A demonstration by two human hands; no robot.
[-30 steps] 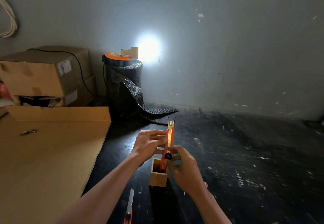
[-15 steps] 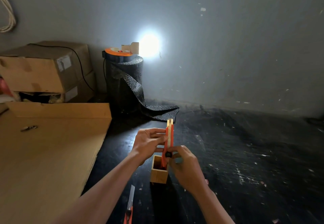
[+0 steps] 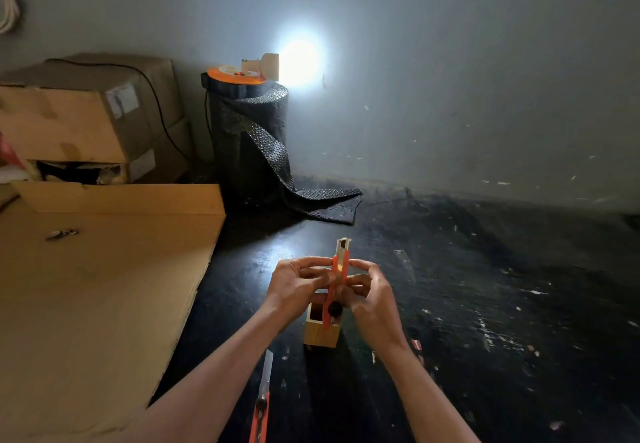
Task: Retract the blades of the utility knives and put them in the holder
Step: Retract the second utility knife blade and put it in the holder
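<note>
An orange utility knife (image 3: 340, 266) stands nearly upright between my hands, its metal tip up and its black wheel low on the body. My left hand (image 3: 298, 285) grips it from the left and my right hand (image 3: 372, 295) pinches it from the right. Its lower end sits at the mouth of a small square wooden holder (image 3: 320, 333) on the dark floor. A second orange utility knife (image 3: 262, 404) lies on the floor near my left forearm, its blade extended and pointing away from me.
Flat cardboard sheets (image 3: 97, 286) cover the floor on the left, with stacked cardboard boxes (image 3: 86, 120) behind them. A roll of black bubble wrap (image 3: 251, 137) stands at the wall with a lamp on top. The dark floor is speckled with debris.
My right hand has moved up from the black wheel to the upper body of the knife. The knife has stayed upright over the holder.
</note>
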